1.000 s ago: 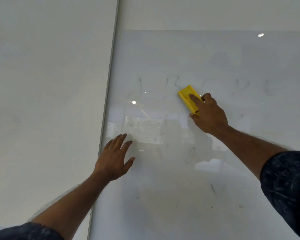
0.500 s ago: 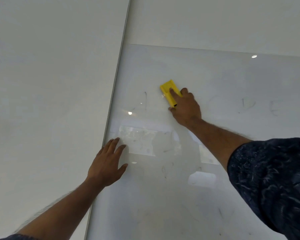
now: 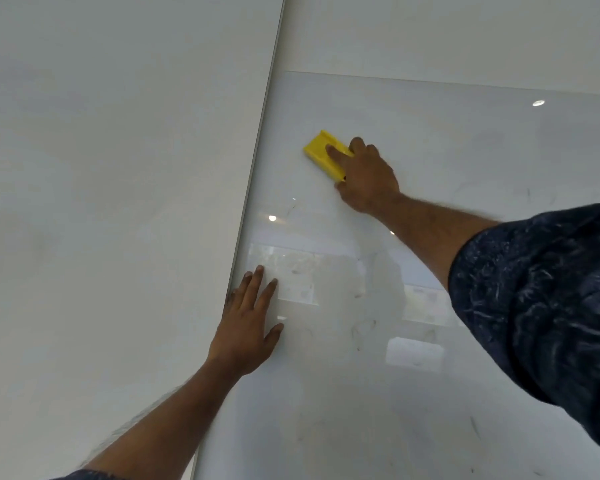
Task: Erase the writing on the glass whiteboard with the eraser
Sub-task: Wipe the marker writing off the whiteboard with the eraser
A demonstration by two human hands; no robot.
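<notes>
Since the earlier frame, the right hand point(image 3: 366, 176) has slid the yellow eraser point(image 3: 324, 154) leftward across the glass whiteboard point(image 3: 447, 140), toward its upper left corner. Its fingers clamp the eraser flat against the glass. Lower in the frame, the left hand point(image 3: 246, 327) lies open, fingers spread, at the board's left edge. Faint smudges, possibly leftover writing point(image 3: 362, 329), remain mid-frame.

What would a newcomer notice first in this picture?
The yellow eraser stands out on the pale glass whiteboard, pressed near its upper left corner by the right hand. Lower down, the left hand lies flat by the board's left edge.
</notes>
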